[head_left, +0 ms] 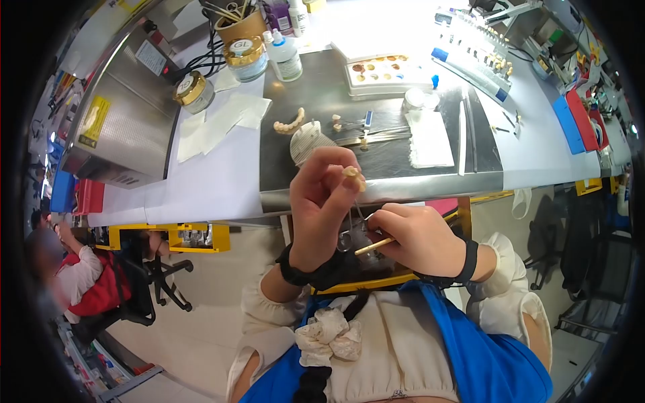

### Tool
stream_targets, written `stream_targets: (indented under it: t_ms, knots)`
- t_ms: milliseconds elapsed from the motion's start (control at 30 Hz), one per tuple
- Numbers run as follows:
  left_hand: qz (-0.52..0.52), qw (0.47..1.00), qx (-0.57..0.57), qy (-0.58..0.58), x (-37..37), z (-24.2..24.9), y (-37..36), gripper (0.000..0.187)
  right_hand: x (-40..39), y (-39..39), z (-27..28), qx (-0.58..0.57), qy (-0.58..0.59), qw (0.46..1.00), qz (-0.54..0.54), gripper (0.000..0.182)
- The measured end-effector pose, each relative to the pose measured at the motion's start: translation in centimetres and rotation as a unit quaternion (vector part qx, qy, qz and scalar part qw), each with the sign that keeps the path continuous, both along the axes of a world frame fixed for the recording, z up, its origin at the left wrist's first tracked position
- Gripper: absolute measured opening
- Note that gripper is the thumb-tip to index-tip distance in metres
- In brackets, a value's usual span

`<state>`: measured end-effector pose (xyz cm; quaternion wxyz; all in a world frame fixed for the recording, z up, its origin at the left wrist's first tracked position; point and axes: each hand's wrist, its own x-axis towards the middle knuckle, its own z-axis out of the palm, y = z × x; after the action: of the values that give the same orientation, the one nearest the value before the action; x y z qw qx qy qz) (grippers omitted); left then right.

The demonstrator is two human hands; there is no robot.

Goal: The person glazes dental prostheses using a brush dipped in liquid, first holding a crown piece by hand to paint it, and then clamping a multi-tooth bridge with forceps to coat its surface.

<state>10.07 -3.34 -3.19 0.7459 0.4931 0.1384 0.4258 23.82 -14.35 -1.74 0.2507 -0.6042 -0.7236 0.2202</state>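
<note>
"Starting nearest, what's the right hand (418, 234) doing?"
"Its fingers are closed round a slim pale handle (374, 246)."
"And that ring-handled metal tool (345, 240)?"
"At nine o'clock from that hand; I can't tell what grips it."
"The left hand (316, 209)?"
"Between nine and ten, pinching a small tooth-coloured piece (351, 173) at its one o'clock."
"Beyond?"
"From the piece, a row of teeth (290, 126) at ten, a palette (388, 89) past twelve."

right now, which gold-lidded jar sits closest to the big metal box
The jar lower in the picture. The other jar, lid marked GL, stands farther from the metal box, next to the pale-blue bottle.
</note>
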Motion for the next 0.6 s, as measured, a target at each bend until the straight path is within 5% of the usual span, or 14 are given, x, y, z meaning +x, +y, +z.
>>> stream_targets:
  t_ms: [233, 500, 600]
  knots:
    - [-0.010, 0.999, -0.003, -0.048, 4.1, 0.9, -0.5, 0.019, 2.0, -0.6, -0.3, 0.032, 0.018, 0.998, -0.048, 0.023]
    - [-0.007, 0.998, 0.031, -0.058, 6.7, 0.4, -1.9, 0.015, 3.6, -1.4, 1.1, -0.069, 0.213, 0.969, -0.103, 0.050]
    - [-0.036, 0.996, 0.013, -0.083, 7.3, 0.3, -2.8, 0.017, 3.9, -1.2, 0.4, -0.030, 0.229, 0.967, -0.107, 0.045]
